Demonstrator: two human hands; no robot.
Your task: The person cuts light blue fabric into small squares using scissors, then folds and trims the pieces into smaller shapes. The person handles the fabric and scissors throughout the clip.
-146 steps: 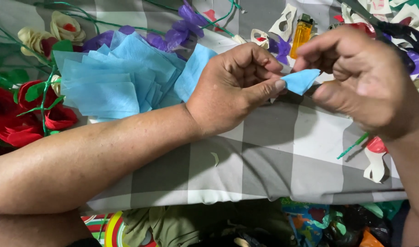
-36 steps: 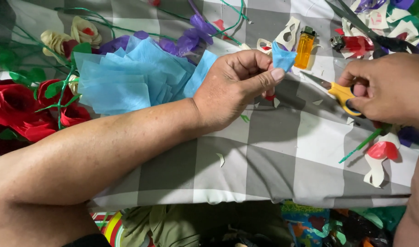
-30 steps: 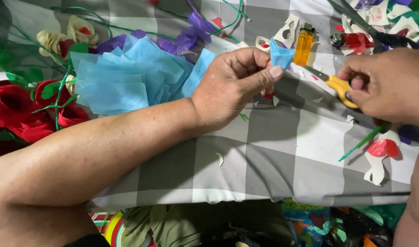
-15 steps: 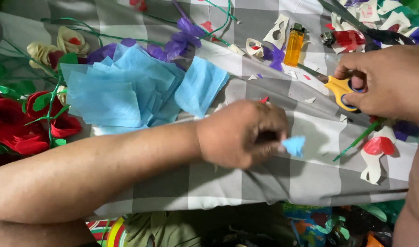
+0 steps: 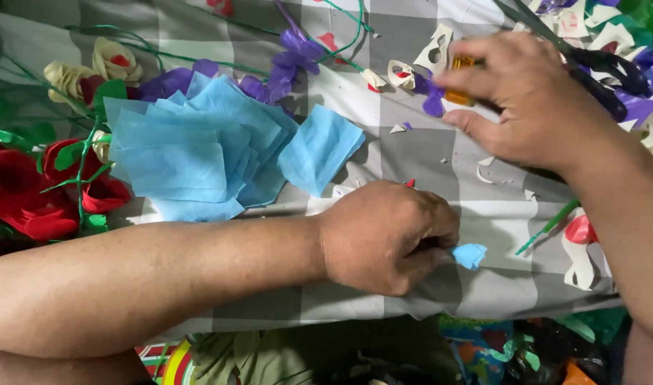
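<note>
My left hand rests low on the grey checked cloth, fingers pinched on a small light-blue fabric piece. My right hand lies at the upper right, forefinger and thumb spread on either side of an orange lighter that lies on the cloth. Whether it grips the lighter is unclear. The yellow-handled scissors are out of sight. A fanned stack of light-blue fabric squares lies left of centre.
Red fabric roses and cream roses with green stems lie at the left. Purple flowers, white paper offcuts and a red-and-white cutout are scattered about. A green stick lies at the right.
My right hand has moved left to the orange lighter, and the scissors it held are no longer visible. My left hand stays low with the blue piece.
</note>
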